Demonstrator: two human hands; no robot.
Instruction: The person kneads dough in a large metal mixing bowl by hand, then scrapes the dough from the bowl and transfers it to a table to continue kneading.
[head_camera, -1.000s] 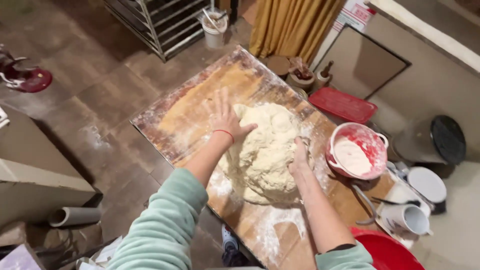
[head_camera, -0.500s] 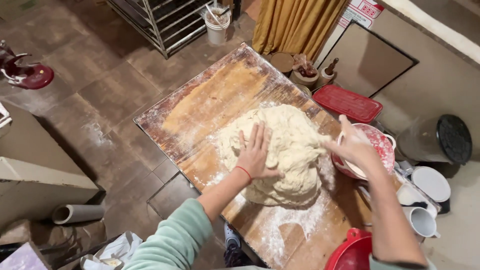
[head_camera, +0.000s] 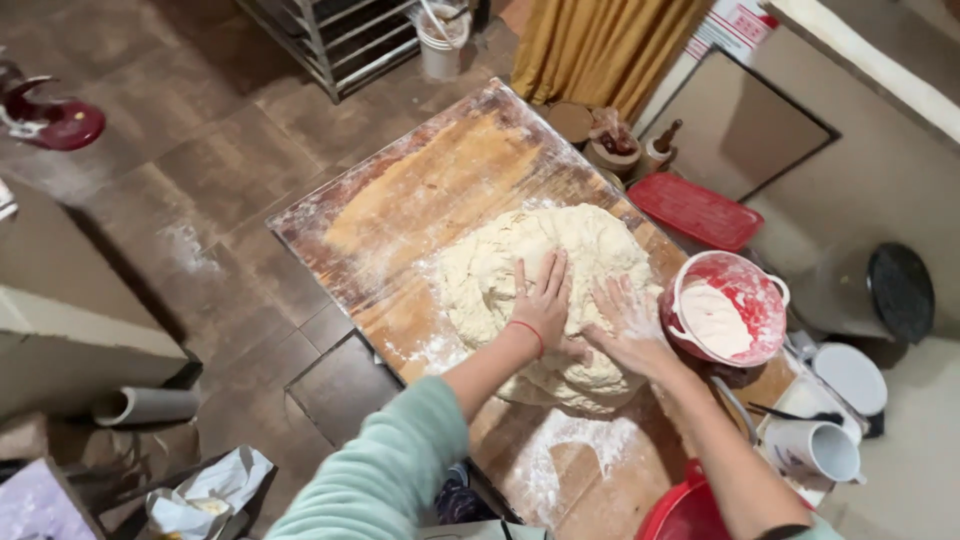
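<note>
Your floured wooden bench (head_camera: 420, 190) carries a big mound of bread dough (head_camera: 540, 270) near its middle. Your left hand (head_camera: 543, 300) and right hand (head_camera: 625, 325) lie flat on the dough, fingers spread. A red bowl of flour (head_camera: 725, 310) stands just beside it.

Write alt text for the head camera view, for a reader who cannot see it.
Both hands, the left hand and the right hand, press flat on a large mound of pale dough on a floured wooden table. A red bowl of flour stands to the right of the dough, with a white mug nearby.
</note>
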